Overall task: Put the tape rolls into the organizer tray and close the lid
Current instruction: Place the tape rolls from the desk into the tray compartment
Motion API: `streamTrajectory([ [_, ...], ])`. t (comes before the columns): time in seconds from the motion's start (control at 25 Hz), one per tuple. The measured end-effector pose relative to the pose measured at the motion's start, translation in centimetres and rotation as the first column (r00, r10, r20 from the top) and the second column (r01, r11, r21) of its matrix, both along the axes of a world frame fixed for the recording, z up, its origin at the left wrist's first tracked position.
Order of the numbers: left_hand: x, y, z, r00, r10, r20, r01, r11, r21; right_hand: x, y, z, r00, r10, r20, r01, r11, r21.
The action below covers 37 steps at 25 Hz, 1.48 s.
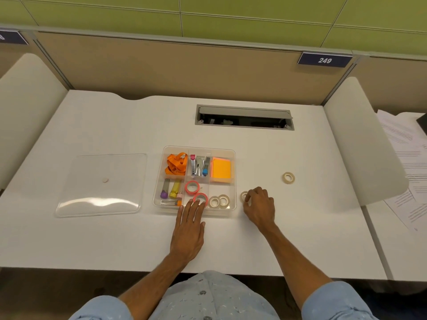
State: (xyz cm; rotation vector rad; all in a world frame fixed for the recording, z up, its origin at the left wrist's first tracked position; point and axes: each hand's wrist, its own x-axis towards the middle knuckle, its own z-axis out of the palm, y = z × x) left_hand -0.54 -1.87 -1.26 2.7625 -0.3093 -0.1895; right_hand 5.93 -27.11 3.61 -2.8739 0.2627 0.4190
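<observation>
A clear organizer tray [233,153] sits mid-desk. Its front middle compartment holds two pink tape rolls [192,187], and the front right one holds two white tape rolls [219,201]. My left hand [188,229] lies flat over the tray's front edge, its fingertips touching the nearer pink roll [200,197]. Just right of the tray, my right hand [260,207] pinches a small white tape roll [243,196] on the desk. Another white roll [288,177] lies farther right. The clear lid [101,184] lies flat to the left of the tray.
The tray also holds an orange ribbon [176,163], staplers [199,166], orange sticky notes [221,169] and glue sticks [171,189]. An open cable hatch [243,117] is behind the tray. White dividers stand at both sides, with papers [406,158] beyond the right one.
</observation>
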Motion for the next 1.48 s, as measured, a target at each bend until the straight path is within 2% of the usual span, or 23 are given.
streamTrajectory([
  [0.16,0.0,-0.3,0.0,1.0,0.016,-0.006,-0.016,1.0,-0.011,-0.7,0.3,0.5,0.982,-0.145,0.12,0.128,0.981,0.143],
  [0.24,-0.1,-0.5,0.1,1.0,0.024,-0.01,-0.024,1.0,-0.014,-0.7,0.4,0.8,0.969,-0.156,0.19,0.111,0.967,0.231],
  [0.4,-0.1,-0.5,0.1,1.0,0.023,-0.001,-0.023,1.0,-0.001,-0.5,1.0,1.2,0.976,0.019,0.215,-0.084,0.95,0.3],
  [0.56,-0.1,-0.6,0.2,1.0,0.031,0.004,-0.031,0.999,0.015,-0.6,2.2,1.0,0.964,0.16,0.21,-0.209,0.949,0.236],
  [0.68,-0.1,-0.7,0.2,0.999,0.033,0.005,-0.033,0.999,0.032,-0.8,2.7,0.7,0.967,0.201,0.154,-0.231,0.95,0.21],
  [0.8,-0.1,-0.8,0.0,0.999,0.036,0.017,-0.036,0.999,0.021,-0.9,2.4,0.7,0.974,0.161,0.158,-0.196,0.951,0.238],
  [1.0,-0.1,-0.9,0.0,0.999,0.039,0.025,-0.04,0.999,0.023,-0.1,-0.4,1.3,0.973,-0.041,0.227,-0.038,0.942,0.332],
  [1.24,-0.1,-0.8,-0.1,0.999,0.016,0.031,-0.018,0.998,0.062,2.3,-5.7,1.6,0.955,-0.29,0.059,0.277,0.947,0.163],
  [1.32,0.0,-0.7,0.0,1.0,0.015,0.024,-0.017,0.998,0.058,2.8,-7.2,1.5,0.95,-0.312,0.01,0.31,0.945,0.108],
  [1.48,0.0,-0.6,0.0,1.0,0.02,0.024,-0.02,0.999,0.029,2.7,-8.8,1.1,0.963,-0.266,-0.043,0.268,0.963,0.033],
])
